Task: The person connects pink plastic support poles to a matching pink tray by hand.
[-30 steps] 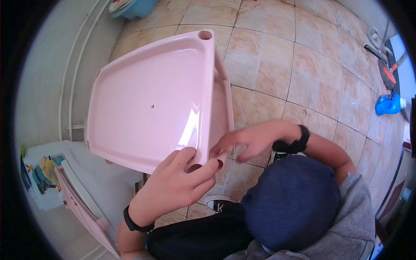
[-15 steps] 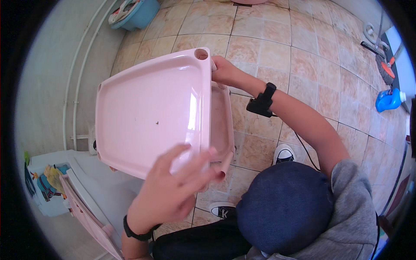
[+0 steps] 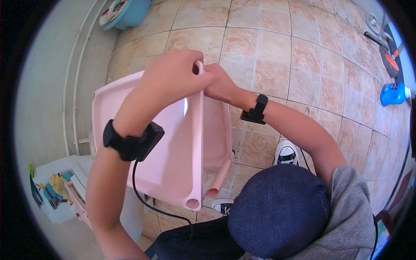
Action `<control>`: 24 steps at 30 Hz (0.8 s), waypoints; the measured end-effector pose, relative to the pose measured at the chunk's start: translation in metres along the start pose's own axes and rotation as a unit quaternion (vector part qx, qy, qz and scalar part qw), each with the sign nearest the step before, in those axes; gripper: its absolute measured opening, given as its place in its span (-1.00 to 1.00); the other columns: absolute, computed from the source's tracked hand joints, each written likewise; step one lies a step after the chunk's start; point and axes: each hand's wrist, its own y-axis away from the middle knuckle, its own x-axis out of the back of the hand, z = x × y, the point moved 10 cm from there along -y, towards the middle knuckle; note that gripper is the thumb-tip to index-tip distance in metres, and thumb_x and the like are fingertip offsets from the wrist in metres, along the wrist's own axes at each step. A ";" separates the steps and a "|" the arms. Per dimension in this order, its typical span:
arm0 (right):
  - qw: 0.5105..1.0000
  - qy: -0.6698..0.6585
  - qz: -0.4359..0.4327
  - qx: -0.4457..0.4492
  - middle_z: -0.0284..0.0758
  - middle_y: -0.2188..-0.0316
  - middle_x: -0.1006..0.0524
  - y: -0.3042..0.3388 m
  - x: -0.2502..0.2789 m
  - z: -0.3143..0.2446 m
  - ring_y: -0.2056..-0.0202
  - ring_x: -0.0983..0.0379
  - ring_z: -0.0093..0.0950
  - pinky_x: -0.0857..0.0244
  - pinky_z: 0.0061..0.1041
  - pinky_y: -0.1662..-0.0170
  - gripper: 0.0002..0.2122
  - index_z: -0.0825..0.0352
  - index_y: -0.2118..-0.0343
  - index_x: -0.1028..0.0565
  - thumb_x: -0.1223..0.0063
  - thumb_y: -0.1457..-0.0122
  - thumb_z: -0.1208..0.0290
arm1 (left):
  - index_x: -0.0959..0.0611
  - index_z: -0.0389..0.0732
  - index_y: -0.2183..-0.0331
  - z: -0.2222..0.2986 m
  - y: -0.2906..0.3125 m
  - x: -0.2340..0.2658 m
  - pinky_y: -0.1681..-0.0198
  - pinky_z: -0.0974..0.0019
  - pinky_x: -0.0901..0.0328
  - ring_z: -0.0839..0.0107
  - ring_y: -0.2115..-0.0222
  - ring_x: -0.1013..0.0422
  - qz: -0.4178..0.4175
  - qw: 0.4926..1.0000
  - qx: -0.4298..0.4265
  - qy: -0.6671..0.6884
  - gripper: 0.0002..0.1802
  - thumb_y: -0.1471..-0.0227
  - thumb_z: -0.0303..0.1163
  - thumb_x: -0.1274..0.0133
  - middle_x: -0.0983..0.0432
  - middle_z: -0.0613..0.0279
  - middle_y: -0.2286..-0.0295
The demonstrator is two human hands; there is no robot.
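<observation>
A pink plastic shelf tier (image 3: pixel 169 134) with a raised rim and round corner holes is held up on its side at the centre-left. My left hand (image 3: pixel 175 76) reaches across it and wraps its far right corner, around the hole there. On the other side of the same corner, my right hand (image 3: pixel 219 82) is closed; its fingertips are partly hidden behind the plastic. A second pink tier (image 3: pixel 216 130) stands just behind on the right, with a hollow pink tube (image 3: pixel 220 177) at its near corner. Both wrists wear black bands.
A blue basin (image 3: pixel 134 15) with things in it stands at the far left. On the right are a blue jug (image 3: pixel 393 94) and a brush (image 3: pixel 389 63). A white surface (image 3: pixel 80 162) holds assorted items at left. Rounded dark blue cloth (image 3: pixel 277 210) blocks the lower middle.
My left hand has moved away from me to the far corner and closed on it. The shelf has turned, its near corner swinging toward me. My right hand has come slightly nearer.
</observation>
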 end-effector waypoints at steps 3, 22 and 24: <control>0.998 0.054 0.013 -0.014 -0.11 0.51 -0.58 0.005 0.006 0.004 0.49 -0.50 -0.35 -0.37 -0.40 0.35 -0.83 0.41 0.37 -0.56 -0.17 -0.05 0.40 | -0.71 -0.29 0.29 -0.004 -0.007 -0.013 0.37 0.33 -0.31 0.35 0.47 -0.44 -0.069 0.994 0.010 0.080 -0.58 0.12 -0.15 -0.18 -0.54 0.13 0.53; 0.968 0.177 -0.165 0.061 -0.31 -0.02 -0.43 0.002 -0.013 0.016 0.07 -0.35 -0.44 -0.33 -0.37 0.00 -0.52 0.35 -0.10 -0.35 -0.20 -0.12 0.39 | -0.64 -0.26 0.42 0.051 0.147 0.207 0.45 0.25 -0.24 0.28 0.47 -0.42 0.347 0.902 -0.242 0.084 -0.55 0.17 -0.04 -0.01 -0.50 0.11 0.48; 0.983 0.155 -0.096 0.038 -0.18 -0.10 -0.41 -0.021 0.028 -0.026 -0.08 -0.34 -0.31 -0.28 -0.26 -0.13 -0.24 0.35 -0.23 -0.20 -0.39 0.03 0.44 | -0.60 -0.15 0.65 0.088 0.185 0.218 0.59 0.14 -0.21 0.13 0.61 -0.40 0.394 0.848 -0.352 0.045 -0.72 0.34 -0.12 -0.11 -0.39 0.12 0.69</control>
